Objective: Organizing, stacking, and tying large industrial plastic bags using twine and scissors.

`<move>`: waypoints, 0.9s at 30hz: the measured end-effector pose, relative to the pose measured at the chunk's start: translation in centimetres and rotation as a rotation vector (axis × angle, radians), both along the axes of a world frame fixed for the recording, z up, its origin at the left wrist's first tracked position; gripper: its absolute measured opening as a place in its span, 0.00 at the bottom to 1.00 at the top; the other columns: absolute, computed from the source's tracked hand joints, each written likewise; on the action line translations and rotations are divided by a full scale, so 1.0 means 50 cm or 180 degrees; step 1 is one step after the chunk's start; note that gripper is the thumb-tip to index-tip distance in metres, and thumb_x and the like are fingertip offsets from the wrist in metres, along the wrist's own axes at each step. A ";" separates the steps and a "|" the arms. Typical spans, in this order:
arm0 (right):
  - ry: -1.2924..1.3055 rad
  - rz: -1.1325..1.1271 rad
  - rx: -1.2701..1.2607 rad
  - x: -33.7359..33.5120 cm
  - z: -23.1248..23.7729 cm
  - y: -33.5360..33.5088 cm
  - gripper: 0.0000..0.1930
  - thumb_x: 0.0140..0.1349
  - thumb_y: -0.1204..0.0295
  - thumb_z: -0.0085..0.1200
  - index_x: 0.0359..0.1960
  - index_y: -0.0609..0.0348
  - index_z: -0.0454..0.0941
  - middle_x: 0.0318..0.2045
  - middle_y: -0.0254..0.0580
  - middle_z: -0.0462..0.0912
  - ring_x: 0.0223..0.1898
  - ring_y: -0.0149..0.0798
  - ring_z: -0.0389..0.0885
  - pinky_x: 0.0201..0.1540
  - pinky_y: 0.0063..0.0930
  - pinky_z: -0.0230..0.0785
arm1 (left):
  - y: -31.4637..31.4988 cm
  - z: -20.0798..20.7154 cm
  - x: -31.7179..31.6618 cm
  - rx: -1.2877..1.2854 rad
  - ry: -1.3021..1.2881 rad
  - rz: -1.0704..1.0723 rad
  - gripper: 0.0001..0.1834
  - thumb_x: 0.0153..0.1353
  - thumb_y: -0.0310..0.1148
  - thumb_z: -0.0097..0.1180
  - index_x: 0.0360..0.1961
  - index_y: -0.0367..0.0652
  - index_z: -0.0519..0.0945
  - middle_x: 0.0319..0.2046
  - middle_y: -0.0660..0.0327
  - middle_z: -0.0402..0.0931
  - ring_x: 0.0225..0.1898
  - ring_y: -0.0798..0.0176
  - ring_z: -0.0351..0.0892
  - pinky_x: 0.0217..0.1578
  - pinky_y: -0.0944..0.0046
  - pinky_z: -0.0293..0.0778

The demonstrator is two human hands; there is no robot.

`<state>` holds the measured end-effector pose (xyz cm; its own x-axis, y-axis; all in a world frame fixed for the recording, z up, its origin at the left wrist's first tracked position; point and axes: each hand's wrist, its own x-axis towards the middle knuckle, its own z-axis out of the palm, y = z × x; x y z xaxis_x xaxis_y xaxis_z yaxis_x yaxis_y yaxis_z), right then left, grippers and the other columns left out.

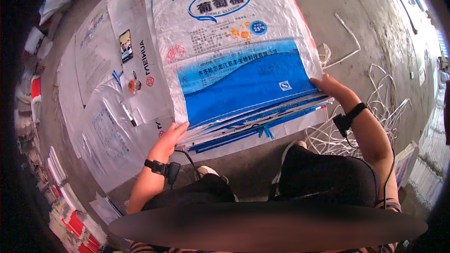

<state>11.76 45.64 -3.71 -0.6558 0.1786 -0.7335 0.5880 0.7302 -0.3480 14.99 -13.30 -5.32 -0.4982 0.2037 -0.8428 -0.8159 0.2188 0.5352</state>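
A flat stack of white and blue woven sacks [243, 82] lies in front of me, with the layered edges of several sacks showing on the near side. At its near left corner, my left hand [167, 140] is closed on the edge, thumb on top and the other fingers mostly hidden. My right hand [338, 93] grips the near right corner in a similar way, its thumb lying on the top sack. Blue ties [266, 132] stick out from the near edge. Each wrist wears a black strap with a small device and a cable.
Left of the stack, a phone [125, 46], a small round orange item [134, 85] and a marker pen [127, 114] lie on white plastic sheeting [101, 72]. Loose white strapping [375, 112] is tangled on the concrete floor at right. Piled sacks [77, 227] line the left side.
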 end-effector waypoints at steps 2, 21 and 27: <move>0.0101 0.0113 0.0106 -0.006 0.002 0.006 0.31 0.61 0.48 0.56 0.52 0.67 0.78 0.44 0.62 0.84 0.48 0.54 0.84 0.53 0.41 0.74 | 0.007 0.004 0.001 -0.0353 -0.0072 0.0067 0.34 0.65 0.47 0.59 0.64 0.36 0.67 0.61 0.56 0.69 0.63 0.61 0.66 0.64 0.60 0.61; 0.2768 0.3288 0.0181 -0.013 0.341 -0.298 0.20 0.55 0.75 0.55 0.51 0.57 0.78 0.55 0.47 0.77 0.54 0.50 0.78 0.57 0.44 0.70 | 0.101 0.105 0.043 -0.1770 0.3085 -0.2803 0.38 0.60 0.54 0.58 0.65 0.41 0.67 0.65 0.51 0.66 0.65 0.46 0.65 0.65 0.49 0.60; 0.4068 0.4210 -0.1517 0.031 0.541 -0.462 0.19 0.54 0.67 0.56 0.49 0.51 0.80 0.44 0.38 0.82 0.38 0.37 0.83 0.43 0.31 0.77 | 0.069 0.106 0.040 -0.1638 0.3302 -0.2424 0.33 0.61 0.51 0.60 0.61 0.41 0.72 0.61 0.52 0.71 0.61 0.48 0.70 0.63 0.51 0.64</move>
<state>13.31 22.53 23.35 -0.2978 -0.8650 0.4040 -0.9262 0.1592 -0.3418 16.96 -9.83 -0.03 -0.8442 0.4880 -0.2218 0.3097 0.7817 0.5413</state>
